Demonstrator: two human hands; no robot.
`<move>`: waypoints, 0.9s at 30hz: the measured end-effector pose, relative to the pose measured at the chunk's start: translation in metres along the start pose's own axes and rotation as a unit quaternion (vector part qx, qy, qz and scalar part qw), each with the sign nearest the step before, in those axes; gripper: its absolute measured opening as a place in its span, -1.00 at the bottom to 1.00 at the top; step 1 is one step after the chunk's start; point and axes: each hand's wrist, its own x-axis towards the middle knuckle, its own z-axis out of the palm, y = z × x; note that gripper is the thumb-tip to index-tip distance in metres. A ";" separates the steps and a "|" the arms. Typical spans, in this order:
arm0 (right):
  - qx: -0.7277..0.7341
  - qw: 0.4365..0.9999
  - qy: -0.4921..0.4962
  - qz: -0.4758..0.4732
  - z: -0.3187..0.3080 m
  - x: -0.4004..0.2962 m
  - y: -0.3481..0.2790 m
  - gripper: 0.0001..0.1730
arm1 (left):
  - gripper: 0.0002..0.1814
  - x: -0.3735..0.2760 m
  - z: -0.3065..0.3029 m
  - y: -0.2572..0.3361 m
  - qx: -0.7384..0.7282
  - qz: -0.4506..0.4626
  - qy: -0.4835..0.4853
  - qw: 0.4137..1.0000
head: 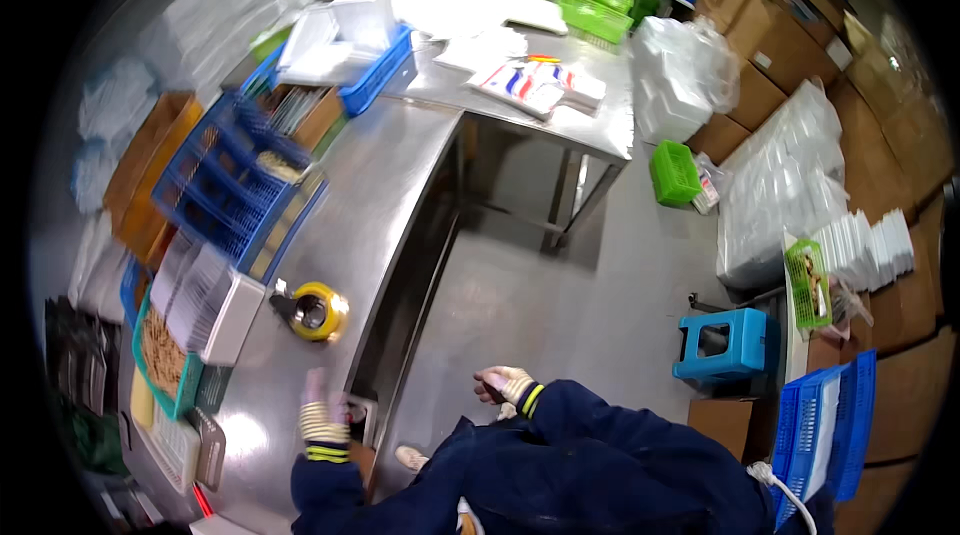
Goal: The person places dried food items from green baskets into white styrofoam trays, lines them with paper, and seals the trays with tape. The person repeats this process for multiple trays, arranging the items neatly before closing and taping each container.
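Note:
My left hand point(321, 392), blurred, is over the front edge of the steel table point(352, 182), with its fingers stretched out and nothing seen in them. Just beyond it on the table stands a yellow tape dispenser point(321, 311) with a dark handle. My right hand point(496, 383) hangs over the floor in front of my body. Its fingers are loosely bent and apart, with a dark gap between them and no object plain to see. Both wrists have cream ribbed cuffs below navy sleeves with yellow stripes.
Left on the table are a blue crate point(232, 175), white trays point(236, 317) and a teal basket point(180, 392) with brown contents. Printed packs point(525, 89) lie on the far table. At right stand a blue stool point(724, 344), a green basket point(673, 173) and cardboard boxes point(911, 385).

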 end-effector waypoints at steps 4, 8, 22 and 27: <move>0.040 0.998 0.015 -0.047 -0.086 -0.029 -0.062 -0.49 | -0.44 0.085 0.162 0.107 -0.046 0.015 -0.314 0.948; 0.055 0.996 0.016 -0.068 -0.163 -0.029 -0.123 -0.52 | -0.49 0.123 0.271 0.159 -0.018 -0.022 -0.484 0.875; 0.242 0.907 0.323 -0.117 -0.501 -0.057 -0.326 -0.63 | -0.21 0.434 0.677 0.335 -0.144 0.133 -0.494 0.847; 0.261 0.890 0.360 -0.100 -0.611 -0.054 -0.362 -0.61 | -0.10 0.632 0.865 0.400 -0.300 -0.054 -0.341 0.889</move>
